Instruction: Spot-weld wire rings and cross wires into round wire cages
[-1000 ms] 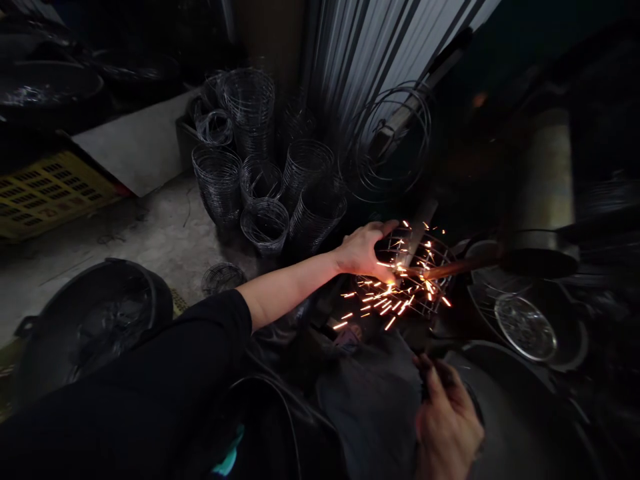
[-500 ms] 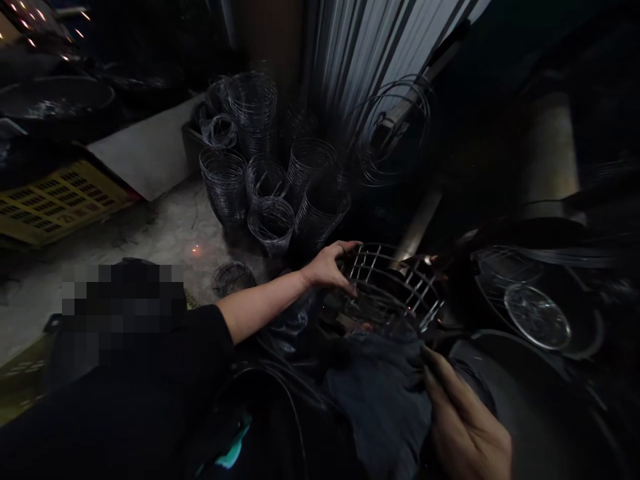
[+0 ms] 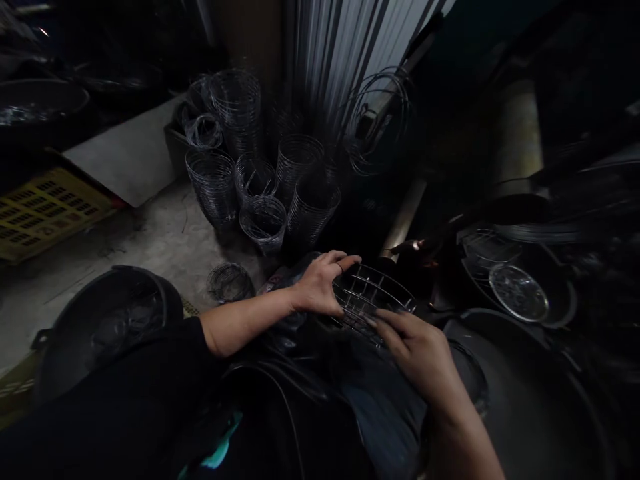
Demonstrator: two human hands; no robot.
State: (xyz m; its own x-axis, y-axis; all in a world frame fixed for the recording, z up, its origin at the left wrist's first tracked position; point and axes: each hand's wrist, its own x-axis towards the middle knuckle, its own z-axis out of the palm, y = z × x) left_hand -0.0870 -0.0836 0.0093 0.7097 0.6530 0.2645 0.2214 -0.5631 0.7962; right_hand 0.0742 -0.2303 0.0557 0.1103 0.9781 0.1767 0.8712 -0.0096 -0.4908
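Before ribbed sheeting [image 3: 345,53], fingers [image 3: 349,261] hold round wirework [image 3: 369,291].

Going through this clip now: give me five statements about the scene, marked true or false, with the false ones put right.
1. The left hand holds the side of the wire cage. True.
2. The right hand reaches into the bucket at far left. False: the right hand has its fingertips at the near side of the wire cage.
3. The yellow crate is left of the stacked wire rings. True.
4. A sleeve covers the left arm to the wrist. False: the black sleeve stops short, leaving the left forearm bare.
5. Sparks spray over the wire cage. False: none show there.
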